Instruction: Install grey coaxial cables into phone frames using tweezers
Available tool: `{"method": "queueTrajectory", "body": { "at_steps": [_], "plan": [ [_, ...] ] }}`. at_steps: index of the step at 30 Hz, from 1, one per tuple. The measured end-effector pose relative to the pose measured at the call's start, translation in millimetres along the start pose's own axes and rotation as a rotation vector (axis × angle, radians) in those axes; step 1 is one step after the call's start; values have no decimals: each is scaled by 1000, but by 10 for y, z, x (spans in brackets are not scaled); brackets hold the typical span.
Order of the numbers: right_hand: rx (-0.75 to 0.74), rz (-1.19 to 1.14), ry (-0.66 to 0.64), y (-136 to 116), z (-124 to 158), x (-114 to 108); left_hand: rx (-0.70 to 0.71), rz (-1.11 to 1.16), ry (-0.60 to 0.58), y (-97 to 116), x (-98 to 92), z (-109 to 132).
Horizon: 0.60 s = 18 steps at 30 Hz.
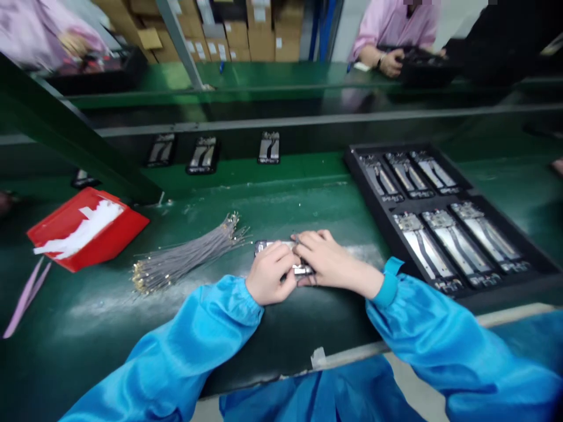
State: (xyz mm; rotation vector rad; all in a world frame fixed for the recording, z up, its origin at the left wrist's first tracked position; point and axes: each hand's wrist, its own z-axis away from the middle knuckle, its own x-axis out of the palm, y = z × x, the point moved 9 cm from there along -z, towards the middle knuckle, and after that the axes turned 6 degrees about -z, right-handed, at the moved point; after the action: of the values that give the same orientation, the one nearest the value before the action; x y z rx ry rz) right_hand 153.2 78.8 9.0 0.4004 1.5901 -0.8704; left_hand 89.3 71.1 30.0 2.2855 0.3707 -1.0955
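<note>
At the green bench (pixel 303 202), just below frame centre: slim device (pixel 302 270), held in curled fingers of left hand (pixel 273 272) and right hand (pixel 324 258). Probably light, stiff, easily scratched; best taken by outer edges.

Whitish glare spreads over the green tabletop (pixel 303 199) left and right of centre, and a bright sheen runs along the blue sleeves (pixel 189 340) below. Detail smears and stretches toward the edges — the pink garment (pixel 26 32) at upper left is badly blurred — while the lower left corner is dim.
</note>
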Motion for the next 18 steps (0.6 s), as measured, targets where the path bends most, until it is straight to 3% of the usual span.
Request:
{"method": "queueTrajectory", "body": {
  "at_steps": [5, 9, 11, 14, 18],
  "plan": [
    [-89, 174, -40, 9, -256, -227, -45, 0, 123, -50, -88, 49],
    [-126, 309, -32, 446, -474, -655, -60, 15, 132, -82, -78, 54],
    [-84, 416, 45, 734, -554, -938, -58, 21, 125, -93, -65, 50],
    [56, 521, 289, 1059, -573, -1383, -71, 22, 117, -128, -42, 47],
    [85, 547, 411, 1135, -474, -1558, -112, 19, 53, -167, 45, 38]
  ]
}}
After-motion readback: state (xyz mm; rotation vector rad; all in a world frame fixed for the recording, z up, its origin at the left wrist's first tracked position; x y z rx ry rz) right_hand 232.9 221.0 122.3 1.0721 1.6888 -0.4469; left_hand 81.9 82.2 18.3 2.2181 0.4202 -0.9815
